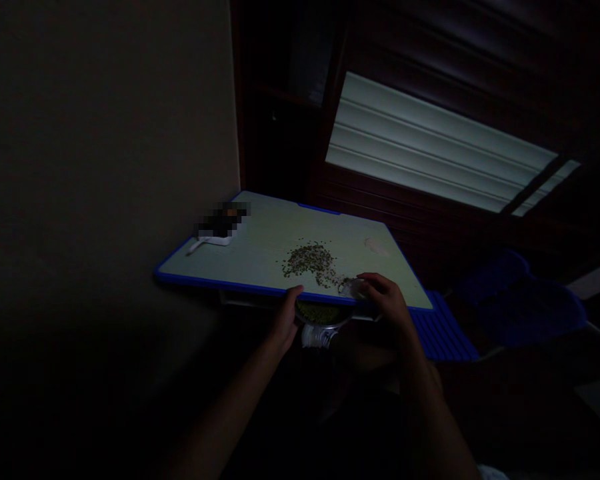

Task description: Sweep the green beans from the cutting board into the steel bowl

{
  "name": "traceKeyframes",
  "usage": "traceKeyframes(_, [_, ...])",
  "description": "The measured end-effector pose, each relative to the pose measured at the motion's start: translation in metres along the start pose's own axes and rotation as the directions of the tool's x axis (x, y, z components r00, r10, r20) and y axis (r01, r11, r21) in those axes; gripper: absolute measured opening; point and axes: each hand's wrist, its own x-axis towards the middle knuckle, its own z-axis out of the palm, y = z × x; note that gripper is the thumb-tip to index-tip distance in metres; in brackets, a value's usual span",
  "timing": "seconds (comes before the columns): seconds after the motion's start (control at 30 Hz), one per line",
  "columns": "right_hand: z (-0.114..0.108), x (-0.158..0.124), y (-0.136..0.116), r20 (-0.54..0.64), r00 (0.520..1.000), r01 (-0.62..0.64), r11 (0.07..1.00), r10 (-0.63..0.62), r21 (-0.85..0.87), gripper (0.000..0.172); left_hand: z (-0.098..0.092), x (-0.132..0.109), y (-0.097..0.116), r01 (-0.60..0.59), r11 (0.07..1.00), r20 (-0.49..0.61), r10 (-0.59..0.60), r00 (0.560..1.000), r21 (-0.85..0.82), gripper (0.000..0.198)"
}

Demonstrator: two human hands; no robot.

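Where the table's near edge crosses mid-frame, my left hand meets a bowl of grains.
My right hand curls its fingers round a pale piece beside the grain pile; my left fingers are hidden, so I cannot tell their grip.

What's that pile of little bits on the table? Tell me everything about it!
The pile is a loose, flat heap of many tiny dark and greenish grains, too dim to name. It lies on the pale tabletop near its blue front edge, thinning into a trail that reaches the right hand. Similar greenish grains sit in the bowl the left hand holds just under that edge.
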Motion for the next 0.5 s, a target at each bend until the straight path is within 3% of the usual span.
traceKeyframes(0.5, [0.0, 0.0017, -0.002, 0.006, 1.0, 0.011, 1.0, -0.011, -0.018, 0.034, 0.0043, -0.0046, 0.0031, -0.019, 1.0, -0.009, 0.019, 1.0, -0.012, 0.022])
